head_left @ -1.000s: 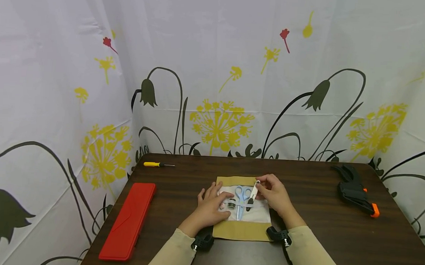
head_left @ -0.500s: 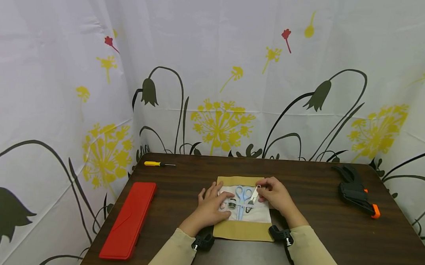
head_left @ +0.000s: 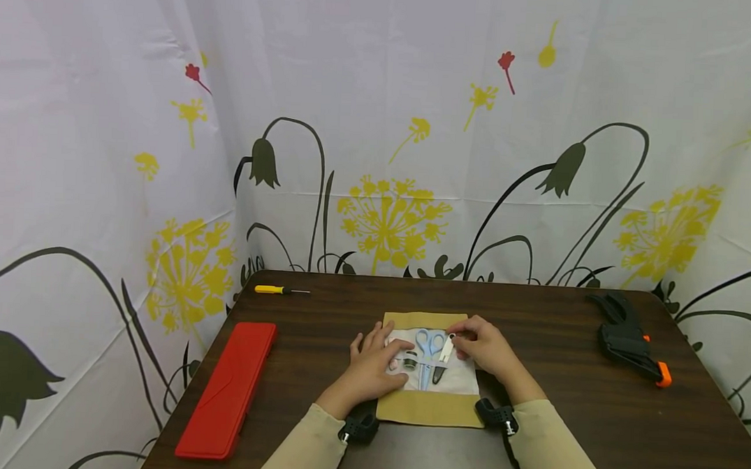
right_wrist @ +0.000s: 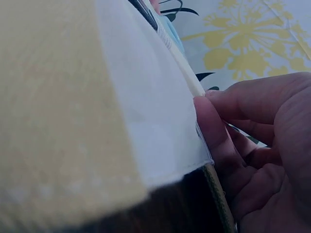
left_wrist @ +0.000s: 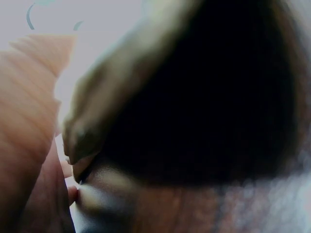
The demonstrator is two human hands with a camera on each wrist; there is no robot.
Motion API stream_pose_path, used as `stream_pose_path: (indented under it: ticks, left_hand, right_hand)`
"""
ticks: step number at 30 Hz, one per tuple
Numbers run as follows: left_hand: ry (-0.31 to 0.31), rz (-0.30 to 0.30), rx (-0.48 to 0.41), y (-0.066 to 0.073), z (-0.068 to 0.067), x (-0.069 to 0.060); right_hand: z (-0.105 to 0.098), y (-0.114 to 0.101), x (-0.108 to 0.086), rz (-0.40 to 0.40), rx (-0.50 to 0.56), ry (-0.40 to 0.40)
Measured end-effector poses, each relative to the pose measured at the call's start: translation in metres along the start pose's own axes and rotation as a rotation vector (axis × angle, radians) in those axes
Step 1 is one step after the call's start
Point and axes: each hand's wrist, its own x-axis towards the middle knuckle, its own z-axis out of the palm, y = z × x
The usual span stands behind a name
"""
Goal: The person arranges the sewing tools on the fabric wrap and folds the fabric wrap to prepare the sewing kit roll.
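Observation:
A tan fabric sewing kit point(head_left: 431, 409) with white lining lies unfolded in front of me. Under its elastic strap sit light-blue scissors point(head_left: 427, 359), a dark green thread spool point(head_left: 410, 362) and a slim white tool point(head_left: 446, 351) with a dark lower end, its exact kind too small to tell. My right hand point(head_left: 485, 346) pinches the white tool's upper end; in the right wrist view, thumb and finger meet at the lining's edge. My left hand point(head_left: 372, 367) rests with spread fingers on the kit's left side. The left wrist view is mostly dark and blurred, with the palm point(left_wrist: 24, 116) at its left.
On the brown table point(head_left: 594, 426), a long red case point(head_left: 227, 389) lies at the left and a yellow-handled screwdriver point(head_left: 272, 290) at the back left. A black clamp with orange tips point(head_left: 625, 340) lies at the right. A flower-printed curtain point(head_left: 382, 88) hangs behind.
The white tool has slid down toward me under the strap, its dark end lower than before. My right hand moved down slightly with it. The left hand stays in place.

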Motion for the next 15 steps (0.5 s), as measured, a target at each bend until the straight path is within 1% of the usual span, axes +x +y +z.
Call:
stream_pose_path:
  ticks: [5, 9, 15]
  left_hand:
    - [0.009, 0.011, 0.004, -0.0006, 0.0000, 0.0001]
    - [0.009, 0.009, -0.002, -0.0009, 0.0000, 0.0000]
    - [0.008, 0.007, -0.003, 0.0000, -0.0002, 0.0006]
  right_hand:
    - [-0.0005, 0.0008, 0.0009, -0.040, -0.028, -0.029]
    - [-0.0004, 0.0016, 0.0012, -0.044, -0.049, -0.043]
    - [-0.0004, 0.0025, 0.0018, -0.044, -0.087, -0.043]
